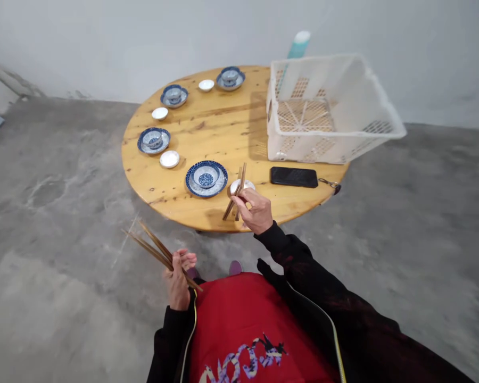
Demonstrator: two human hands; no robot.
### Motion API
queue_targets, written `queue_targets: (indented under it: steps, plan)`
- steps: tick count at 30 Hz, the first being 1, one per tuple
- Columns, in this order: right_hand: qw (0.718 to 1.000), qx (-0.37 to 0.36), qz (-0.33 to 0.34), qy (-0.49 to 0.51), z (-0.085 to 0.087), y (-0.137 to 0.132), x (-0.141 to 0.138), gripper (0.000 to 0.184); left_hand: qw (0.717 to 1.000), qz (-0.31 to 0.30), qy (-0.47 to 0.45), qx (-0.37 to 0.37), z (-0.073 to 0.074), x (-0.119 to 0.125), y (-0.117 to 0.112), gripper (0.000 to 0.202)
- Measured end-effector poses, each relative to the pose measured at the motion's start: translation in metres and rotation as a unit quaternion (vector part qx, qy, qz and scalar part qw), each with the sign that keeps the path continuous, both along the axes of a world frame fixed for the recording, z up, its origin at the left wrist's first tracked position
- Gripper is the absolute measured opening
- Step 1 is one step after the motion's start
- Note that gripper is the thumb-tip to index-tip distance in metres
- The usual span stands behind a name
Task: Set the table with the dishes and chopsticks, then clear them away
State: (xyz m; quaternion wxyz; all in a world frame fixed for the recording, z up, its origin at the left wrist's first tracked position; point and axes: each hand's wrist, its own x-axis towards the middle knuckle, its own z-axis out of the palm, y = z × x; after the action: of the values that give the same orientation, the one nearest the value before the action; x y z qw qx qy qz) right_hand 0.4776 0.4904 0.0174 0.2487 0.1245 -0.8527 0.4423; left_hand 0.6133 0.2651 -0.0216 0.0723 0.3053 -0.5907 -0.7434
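My right hand point(257, 209) pinches a pair of wooden chopsticks point(243, 175) over the table's near edge. Behind them a small white dish point(247, 185) is partly hidden by the hand and sticks. Off the table's front left, my left hand point(179, 276) is closed around several more chopsticks point(151, 249), which point up and to the left. Left of my right hand sits a blue-and-white plate point(189, 182) with a matching bowl point(206, 176) on it. Whether the right-hand chopsticks touch the dish or the tabletop, I cannot tell.
On the round wooden table point(211, 127), more plates with bowls point(154, 140) and small white dishes point(169, 159) line the left and far rim. A white plastic crate point(323, 146) stands at the right, holding a teal-and-white item point(298, 47). A black phone point(294, 176) lies before it.
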Motion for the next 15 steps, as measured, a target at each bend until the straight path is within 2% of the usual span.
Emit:
queue_targets:
  steps: [6,9,12,15]
  plan:
    - [0.997,-0.024,-0.068,-0.006,0.025,-0.027,0.003,0.027,0.997,-0.063,0.012,-0.038,0.008,-0.021,-0.063,0.051]
    - [0.991,-0.088,-0.086,-0.047,0.037,-0.055,0.001,0.03,0.992,-0.104,0.006,-0.07,0.011,-0.03,-0.097,0.05]
    - [0.976,-0.181,-0.073,-0.098,0.045,-0.091,0.0,0.032,0.983,-0.149,0.008,-0.104,0.013,-0.039,-0.127,0.05]
    - [0.963,-0.233,-0.056,-0.125,0.051,-0.128,0.001,0.034,0.976,-0.181,0.008,-0.125,0.016,-0.048,-0.15,0.048]
